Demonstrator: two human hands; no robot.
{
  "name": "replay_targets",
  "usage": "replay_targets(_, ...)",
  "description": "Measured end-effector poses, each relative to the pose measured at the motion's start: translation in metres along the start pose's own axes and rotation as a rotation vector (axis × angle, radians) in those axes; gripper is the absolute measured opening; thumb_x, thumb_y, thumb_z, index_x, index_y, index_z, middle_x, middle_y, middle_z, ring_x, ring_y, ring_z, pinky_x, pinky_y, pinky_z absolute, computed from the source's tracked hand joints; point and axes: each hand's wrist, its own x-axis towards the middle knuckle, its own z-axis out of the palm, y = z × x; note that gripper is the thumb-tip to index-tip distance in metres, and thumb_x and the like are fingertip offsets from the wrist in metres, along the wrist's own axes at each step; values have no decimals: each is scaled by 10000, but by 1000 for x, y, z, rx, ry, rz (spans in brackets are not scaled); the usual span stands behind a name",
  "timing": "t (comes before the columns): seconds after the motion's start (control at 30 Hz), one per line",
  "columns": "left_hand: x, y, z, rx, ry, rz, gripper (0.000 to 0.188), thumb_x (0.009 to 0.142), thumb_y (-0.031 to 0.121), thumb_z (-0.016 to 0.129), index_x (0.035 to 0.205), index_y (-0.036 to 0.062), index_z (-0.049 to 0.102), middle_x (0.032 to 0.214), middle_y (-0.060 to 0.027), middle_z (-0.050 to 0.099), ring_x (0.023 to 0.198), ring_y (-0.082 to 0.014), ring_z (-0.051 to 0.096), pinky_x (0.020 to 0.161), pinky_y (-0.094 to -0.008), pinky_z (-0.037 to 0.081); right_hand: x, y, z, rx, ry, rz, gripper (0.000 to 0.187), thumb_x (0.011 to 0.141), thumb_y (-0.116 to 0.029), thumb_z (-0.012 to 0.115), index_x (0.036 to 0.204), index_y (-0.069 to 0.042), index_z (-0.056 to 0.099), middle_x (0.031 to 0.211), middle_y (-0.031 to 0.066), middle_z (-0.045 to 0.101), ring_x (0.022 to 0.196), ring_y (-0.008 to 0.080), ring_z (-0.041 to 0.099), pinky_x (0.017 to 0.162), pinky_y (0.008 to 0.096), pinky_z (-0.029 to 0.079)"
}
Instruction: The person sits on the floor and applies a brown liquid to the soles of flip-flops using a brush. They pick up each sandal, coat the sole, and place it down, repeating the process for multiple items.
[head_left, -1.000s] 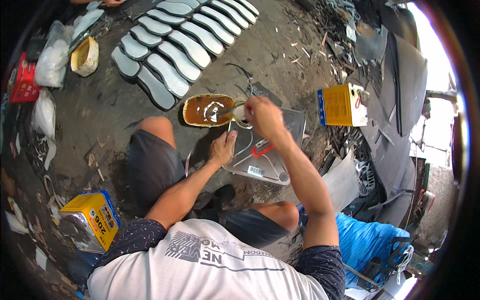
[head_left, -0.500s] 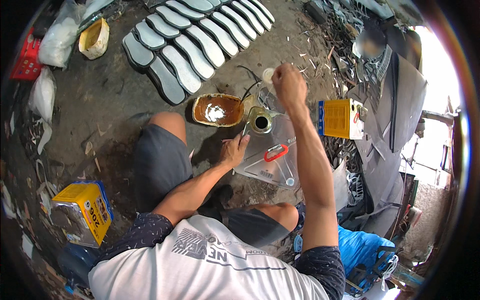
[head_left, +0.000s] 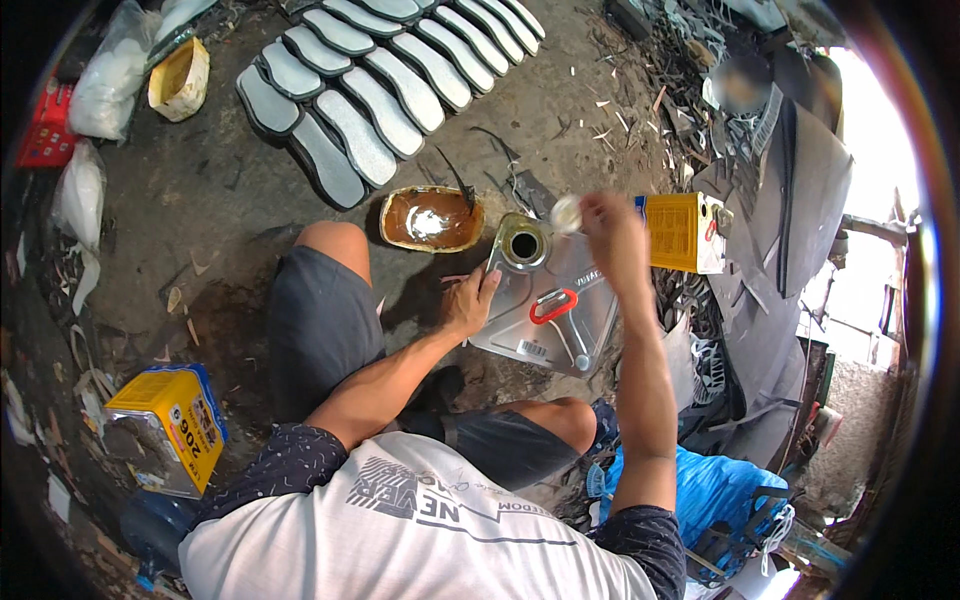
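While left hand (head_left: pixel 466 305) touches can (head_left: pixel 508 318) — right hand (head_left: pixel 614 238) holds pale cap (head_left: pixel 566 214)

And here's the floor (head_left: pixel 220 210), dark and dirty, spreading out all around the left fingers (head_left: pixel 489 284). Right against those fingers stands a square metal tin (head_left: pixel 512 318), its round mouth uncovered. Just beyond them and leftward sits a tub of glossy brown liquid (head_left: pixel 430 248). Farther out, rows of pale-topped, dark-edged soles (head_left: pixel 385 110)! Well off to the fingers' left: a yellowish tub (head_left: pixel 190 95), white plastic bags (head_left: pixel 80 200), a red box (head_left: pixel 48 130). Swing over to the right fingers (head_left: pixel 594 210): a yellow can (head_left: pixel 672 232) near their right, pale scraps (head_left: pixel 606 130) strewn beyond. Back behind the left fingers, far left, a second yellow can (head_left: pixel 175 415).
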Motion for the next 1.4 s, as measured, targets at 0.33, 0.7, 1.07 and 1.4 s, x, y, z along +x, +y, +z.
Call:
replay_targets(0.33, -1, -1, 3, 22, -138, -76, 599, 1047, 534, 376, 1411, 86, 538, 1087, -248, 703, 1003, -462, 663, 867, -530, 510, -39, -4, 67, -9, -186, 24, 186, 898, -219, 698, 1049, -111, 686, 953, 152, 634, 949, 352, 633, 821, 454, 503)
replay_targets(0.7, -2, 9, 2, 52, -103, -109, 630, 1036, 564, 376, 1435, 99, 524, 1121, -232, 703, 996, -457, 669, 859, -531, 523, 23, -31, 78, 173, -69, -13, 349, 873, -304, 741, 1162, -119, 679, 1095, 143, 658, 1073, 367, 604, 905, 468, 493)
replay_targets(1.07, -5, 14, 5, 59, -190, -64, 725, 1042, 610, 287, 1508, 74, 428, 1162, -282, 674, 1012, -503, 655, 856, -567, 525, 81, -27, 217, -172, -434, -72, 198, 869, -230, 645, 988, -128, 767, 1023, 185, 738, 985, 360, 700, 875, 464, 545)
replay_targets(1.4, -9, 34, 30, 150, -216, -97, 786, 1039, 618, 299, 1502, -9, 403, 1284, -260, 634, 1018, -470, 668, 855, -547, 539, 48, -44, 4, 536, -119, 107, 210, 911, -225, 730, 960, -22, 705, 766, 67, 667, 706, 128, 594, 658, 299, 466)
